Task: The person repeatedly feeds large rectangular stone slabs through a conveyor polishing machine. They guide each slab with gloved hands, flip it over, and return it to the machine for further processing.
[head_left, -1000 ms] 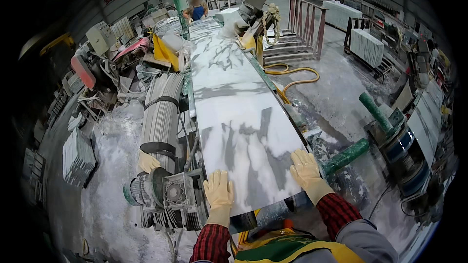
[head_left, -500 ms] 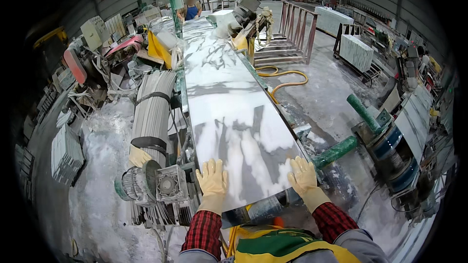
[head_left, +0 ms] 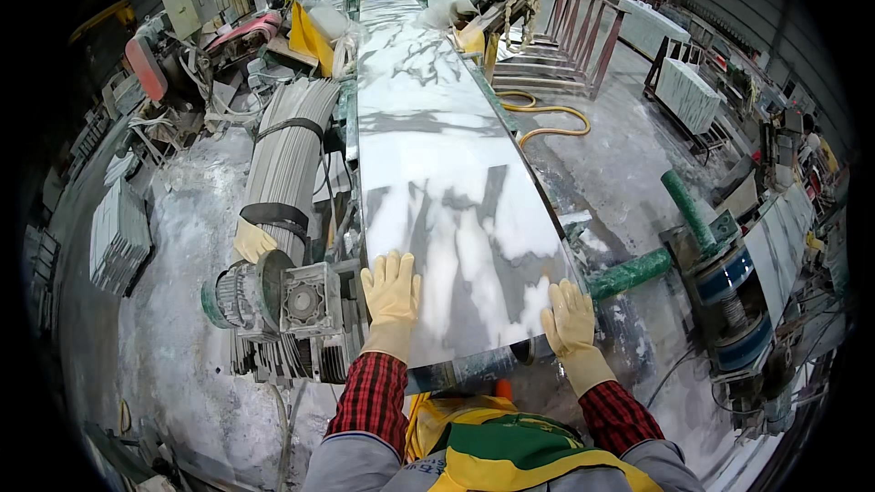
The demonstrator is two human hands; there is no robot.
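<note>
Dead centre, the grey-veined white slab [head_left: 437,173] runs up towards twelve o'clock, and here's the left hand [head_left: 390,301] at its seven, the right hand [head_left: 571,321] at its five! Both gloved palms lie flat, fingers extended, gripping nothing, set wide apart seemingly to steady both edges evenly. Over at eight o'clock sits a motor [head_left: 241,299], close beside the slab's support, presumably to drive it.
</note>
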